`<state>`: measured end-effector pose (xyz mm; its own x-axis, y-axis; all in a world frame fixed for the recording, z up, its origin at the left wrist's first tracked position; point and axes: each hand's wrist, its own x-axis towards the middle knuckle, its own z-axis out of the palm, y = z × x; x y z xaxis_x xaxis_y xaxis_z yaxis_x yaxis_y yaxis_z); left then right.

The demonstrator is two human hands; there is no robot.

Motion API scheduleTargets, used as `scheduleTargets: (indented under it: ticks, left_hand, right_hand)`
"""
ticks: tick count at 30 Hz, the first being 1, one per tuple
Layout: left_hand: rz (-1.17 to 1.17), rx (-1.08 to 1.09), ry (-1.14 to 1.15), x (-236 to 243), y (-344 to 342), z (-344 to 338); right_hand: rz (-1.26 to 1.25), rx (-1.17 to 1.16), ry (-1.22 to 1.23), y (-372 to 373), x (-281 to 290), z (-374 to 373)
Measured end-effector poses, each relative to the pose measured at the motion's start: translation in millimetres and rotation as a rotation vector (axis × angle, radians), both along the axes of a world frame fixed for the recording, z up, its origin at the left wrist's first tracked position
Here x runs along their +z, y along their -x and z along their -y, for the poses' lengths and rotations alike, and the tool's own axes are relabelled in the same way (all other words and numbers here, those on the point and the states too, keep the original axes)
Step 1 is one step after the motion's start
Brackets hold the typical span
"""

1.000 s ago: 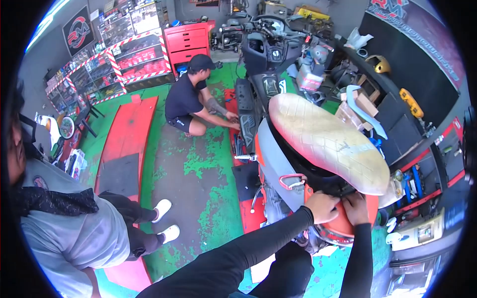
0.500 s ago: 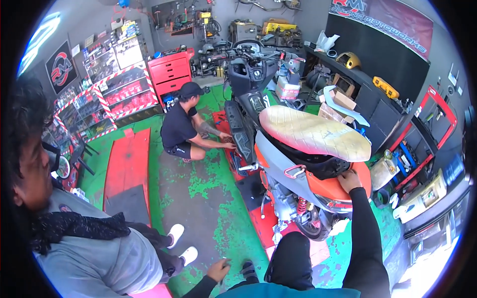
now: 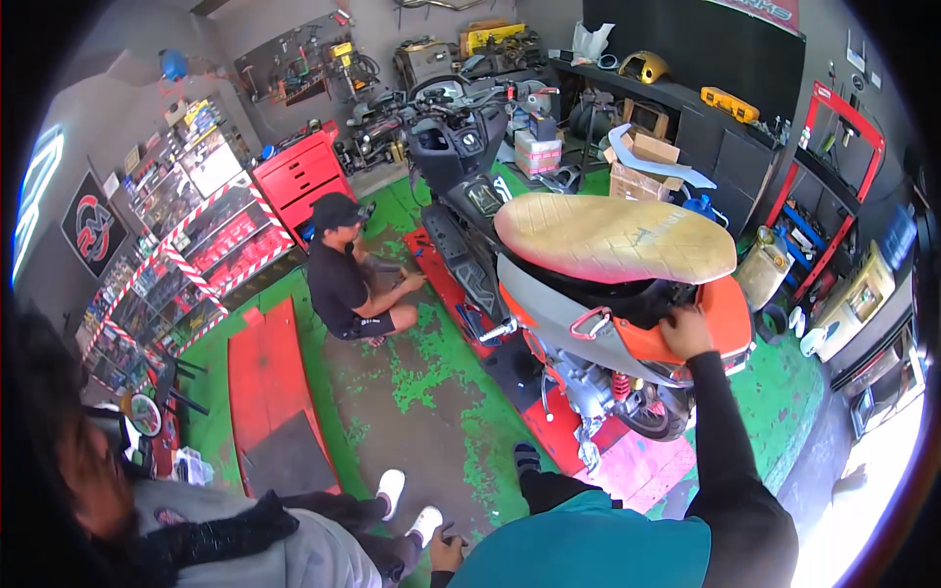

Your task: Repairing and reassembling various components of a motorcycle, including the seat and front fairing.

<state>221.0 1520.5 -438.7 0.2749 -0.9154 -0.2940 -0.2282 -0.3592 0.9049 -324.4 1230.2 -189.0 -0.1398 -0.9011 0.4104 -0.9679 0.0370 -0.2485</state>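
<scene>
**Hand on the orange tail of a scooter in a green-floored workshop**

The workshop floor (image 3: 431, 392) is green paint, worn through in patches to bare grey concrete. On it lies a long flat red ramp (image 3: 274, 392) with a dark lower end. A scooter (image 3: 549, 294) stands on a narrow red lift platform (image 3: 608, 451), its black front and handlebars pointing away from the wearer. Its seat (image 3: 613, 238) is a broad, rounded pad in pale tan with a quilted, stitched surface, tilted up at the rear. Below it the smooth orange rear body panel (image 3: 676, 338) curves round the tail, above a red coil spring and the dark rear tyre (image 3: 652, 416). A red metal tool cabinet (image 3: 299, 176) with drawers stands by the back wall.

A person in black (image 3: 343, 279) crouches beside the scooter's front. Another person in grey (image 3: 225, 539) with white shoes sits at the lower left.

The wearer's right hand (image 3: 686, 333), in a long black sleeve, rests on the orange panel's top edge just under the seat's rear, fingers curled over the edge. The left hand (image 3: 446, 551) shows only partly at the lower edge, low near the knee; its opening cannot be told.
</scene>
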Motion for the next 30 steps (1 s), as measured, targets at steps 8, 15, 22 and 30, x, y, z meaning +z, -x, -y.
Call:
scheduleTargets:
  ticks: [8,15,22,30]
  left_hand:
    - [-0.221,0.07,-0.003,60,-5,165]
    - [-0.336,-0.106,0.156,123,-31,357]
    - [-0.477,-0.019,0.243,160,-20,422]
    - [-0.367,-0.144,0.264,152,-107,530]
  right_hand:
    - [0.407,0.665,0.104,-175,-17,-5]
    - [0.604,0.968,-0.276,-268,-39,82]
    - [0.569,1.119,-0.56,-352,-47,169]
    - [0.673,0.995,-0.885,-467,-64,267]
